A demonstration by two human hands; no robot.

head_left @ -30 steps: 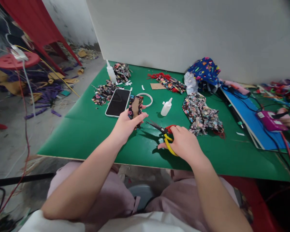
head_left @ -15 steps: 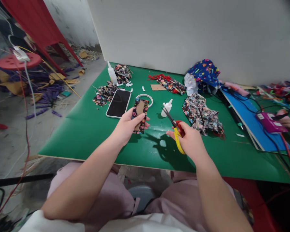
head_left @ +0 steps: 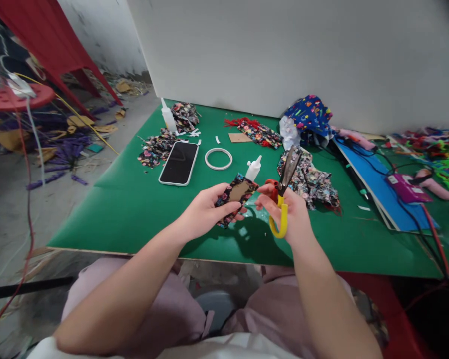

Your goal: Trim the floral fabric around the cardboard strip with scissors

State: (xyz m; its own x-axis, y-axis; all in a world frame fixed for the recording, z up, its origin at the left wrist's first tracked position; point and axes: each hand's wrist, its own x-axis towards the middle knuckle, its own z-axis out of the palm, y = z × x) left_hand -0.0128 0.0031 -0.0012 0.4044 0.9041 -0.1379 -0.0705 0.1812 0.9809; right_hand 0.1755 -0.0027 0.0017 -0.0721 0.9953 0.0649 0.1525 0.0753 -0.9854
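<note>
My left hand [head_left: 204, 214] is closed on a small cardboard piece wrapped in dark floral fabric [head_left: 236, 195], held above the green table [head_left: 134, 199]. My right hand [head_left: 290, 217] grips scissors [head_left: 282, 192] with yellow and red handles, blades pointing up and away, and its fingertips touch the right edge of the fabric piece. A small white glue bottle [head_left: 253, 168] stands just behind the piece.
A phone [head_left: 178, 162] lies face up at the left beside a white ring [head_left: 218, 158]. Floral fabric scraps [head_left: 310, 179], a second bottle [head_left: 168, 118], a blue fabric bundle [head_left: 310, 113] and a blue board [head_left: 374, 184] with cables lie around. Another person's hand [head_left: 432, 182] works at the far right.
I lifted the scissors off the table and turned their blades upward. My left hand carried the fabric piece rightward and nearer, meeting my right hand. The white ring is uncovered.
</note>
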